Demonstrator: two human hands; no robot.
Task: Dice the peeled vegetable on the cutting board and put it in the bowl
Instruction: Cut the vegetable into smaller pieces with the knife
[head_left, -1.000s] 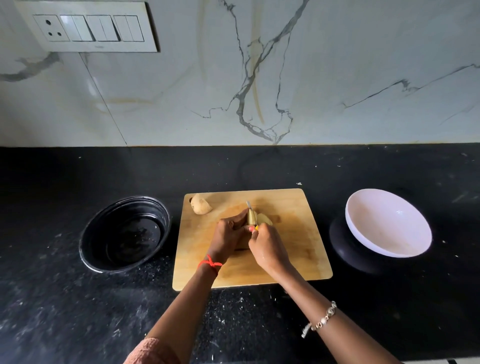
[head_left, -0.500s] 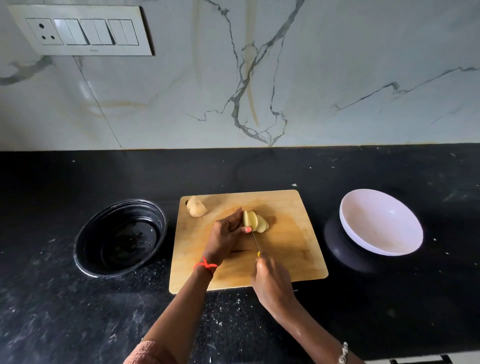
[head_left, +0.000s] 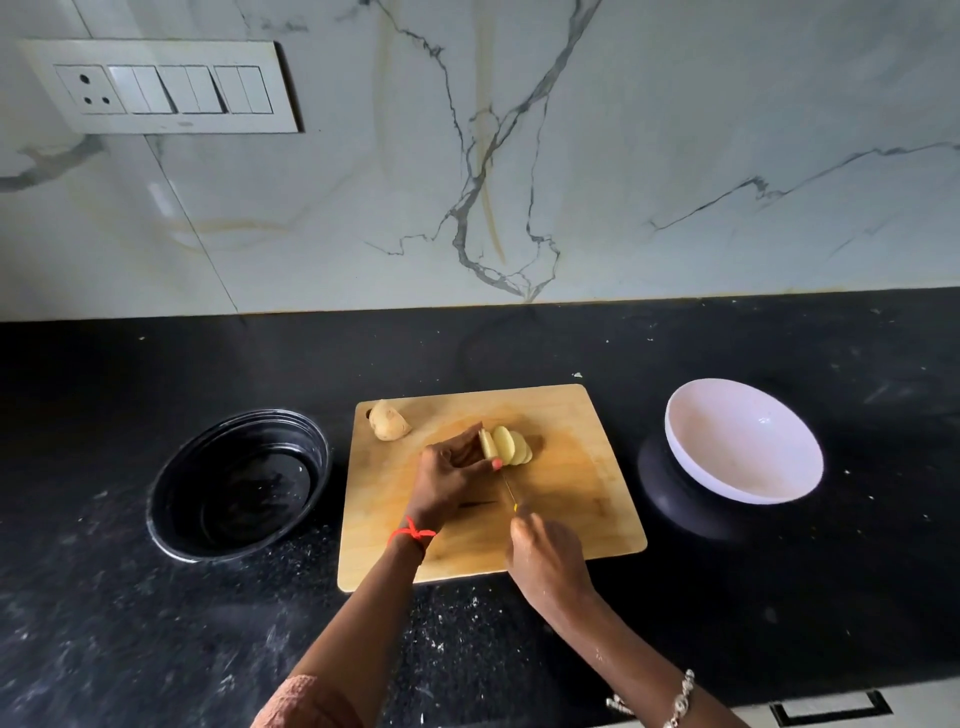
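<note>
Slicing a peeled pale-yellow vegetable (head_left: 506, 446) on a rectangular wooden cutting board (head_left: 582, 499).
The left hand (head_left: 451, 480) holds the vegetable mid-board with curled fingers; the right hand (head_left: 548, 564) grasps a thin yellow-handled knife (head_left: 508, 489) beside it; a round white bowl (head_left: 743, 441) stands right, apart.

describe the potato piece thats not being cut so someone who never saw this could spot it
Find the wooden cutting board on the black counter, between a black bowl and a white bowl. At its far left corner lies a potato chunk. Unlike the fanned pale slices the left hand holds mid-board, it is one rounded lump, alone and untouched.
</note>
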